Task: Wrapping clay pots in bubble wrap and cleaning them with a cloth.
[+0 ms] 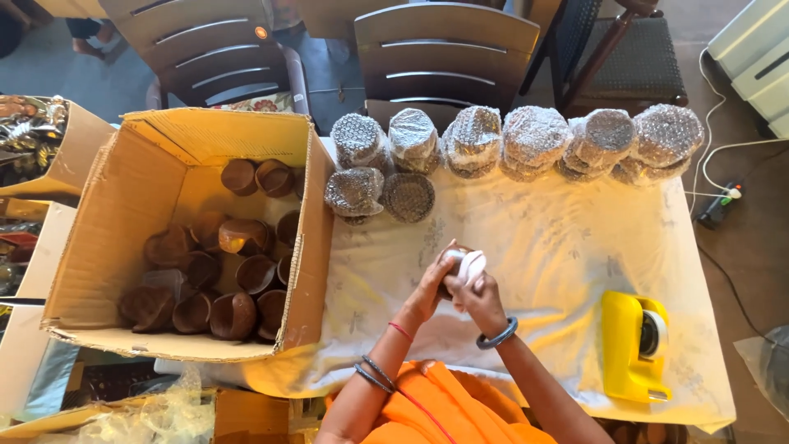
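1. Your left hand (pixel 429 289) and right hand (pixel 481 300) meet over the pale patterned tablecloth (pixel 542 247), just in front of your orange garment (pixel 448 407); both are closed around one small round item in white wrapping (pixel 468 265), held above the cloth.
2. To your left stands an open brown cardboard box (pixel 123 214) with dark brown clay bowls (pixel 234 316) loose inside; it sits well apart from your hands.
3. Along the far edge of the table lies a row of bubble-wrapped round bundles (pixel 534 136); two more lie nearer, beside the box.
4. A yellow tape dispenser (pixel 629 345) rests on the cloth to your right, near your right forearm but untouched.
5. Dark slatted chairs (pixel 444 49) stand behind the table.
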